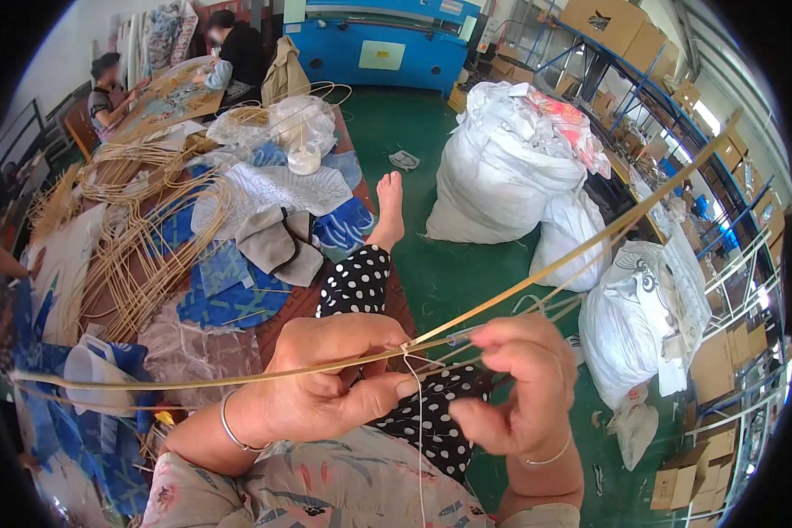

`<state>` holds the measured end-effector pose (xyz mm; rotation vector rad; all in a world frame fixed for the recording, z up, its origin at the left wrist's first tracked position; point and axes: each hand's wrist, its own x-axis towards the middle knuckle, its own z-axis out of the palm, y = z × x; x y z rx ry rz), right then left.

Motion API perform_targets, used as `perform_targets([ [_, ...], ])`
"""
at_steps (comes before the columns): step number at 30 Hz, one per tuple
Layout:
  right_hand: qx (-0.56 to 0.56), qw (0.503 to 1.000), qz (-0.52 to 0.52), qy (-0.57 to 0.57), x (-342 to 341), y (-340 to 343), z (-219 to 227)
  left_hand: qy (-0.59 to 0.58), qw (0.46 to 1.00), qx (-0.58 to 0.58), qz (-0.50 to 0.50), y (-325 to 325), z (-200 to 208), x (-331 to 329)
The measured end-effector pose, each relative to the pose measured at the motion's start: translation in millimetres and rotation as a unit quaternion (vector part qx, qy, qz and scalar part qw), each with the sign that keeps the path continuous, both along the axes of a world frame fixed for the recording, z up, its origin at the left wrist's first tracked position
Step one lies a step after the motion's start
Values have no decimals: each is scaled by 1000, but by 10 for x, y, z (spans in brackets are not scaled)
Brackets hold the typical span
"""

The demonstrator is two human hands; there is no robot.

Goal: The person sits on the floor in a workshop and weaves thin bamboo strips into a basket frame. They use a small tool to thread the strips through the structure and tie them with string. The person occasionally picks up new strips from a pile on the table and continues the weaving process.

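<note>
Long thin bamboo strips (519, 280) cross in front of me and meet at a joint bound with white string (405, 350). My left hand (326, 374) is closed around the strips just left of this joint, thumb and forefinger pinching them. From the binding, a loose length of string hangs straight down over my lap. Just right of the joint is my right hand (519, 383), its fingers curled and the thumb apart from them. No object shows in that gap, and some strips run behind the fingers.
On the low table at left lie bent bamboo frames (141, 229), blue cloth (229, 282), a grey cloth (277, 242) and a white tub (304, 159). Stuffed white sacks (493, 172) stand on the green floor at right, before shelves of cartons. Several people work at left.
</note>
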<state>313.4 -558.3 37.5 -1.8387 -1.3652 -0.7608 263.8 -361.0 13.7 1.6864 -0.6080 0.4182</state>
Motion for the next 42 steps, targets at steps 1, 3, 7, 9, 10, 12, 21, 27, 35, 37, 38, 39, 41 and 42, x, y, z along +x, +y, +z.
perform_targets([
  [1, -29, 998, -26, -57, 6, -17, 22, 31, 999, -14, -20, -4, 15, -10],
  [3, -84, 979, -71, -170, 29, -34, 53, 50, 998, -28, -34, -13, 13, -23],
  [7, -128, 970, -42, -203, 30, 8, 112, 91, 992, -52, -67, -10, 5, -44],
  [9, -151, 970, -51, -183, -23, 1, 105, 96, 990, -68, -77, -24, 6, -48],
  [10, -163, 970, -55, -174, -40, 4, 100, 98, 990, -72, -79, -24, 0, -49],
  [12, -123, 970, -24, -211, 39, 57, 61, 103, 989, -73, -78, -27, -12, -47],
  [21, -150, 969, -47, -190, 28, 105, 3, 111, 986, -92, -78, -31, 10, -63],
  [27, -135, 957, -19, -254, 175, 203, -44, 157, 978, -114, -76, -33, -27, -42],
  [35, -66, 984, -15, -164, 222, 135, 34, 148, 984, -82, -61, 71, -74, 20],
  [37, -146, 976, -13, -161, 157, 130, 37, 157, 982, -83, -59, 81, -76, 28],
  [38, -129, 968, -14, -214, 161, 162, -38, 165, 980, -89, -66, 65, -68, 25],
  [39, -125, 964, -14, -233, 163, 180, -65, 163, 980, -86, -69, 59, -62, 25],
  [41, -119, 956, -11, -269, 174, 204, -85, 150, 983, -73, -70, 67, -46, 25],
  [42, -120, 954, -5, -274, 184, 204, -74, 140, 986, -63, -67, 72, -45, 22],
])
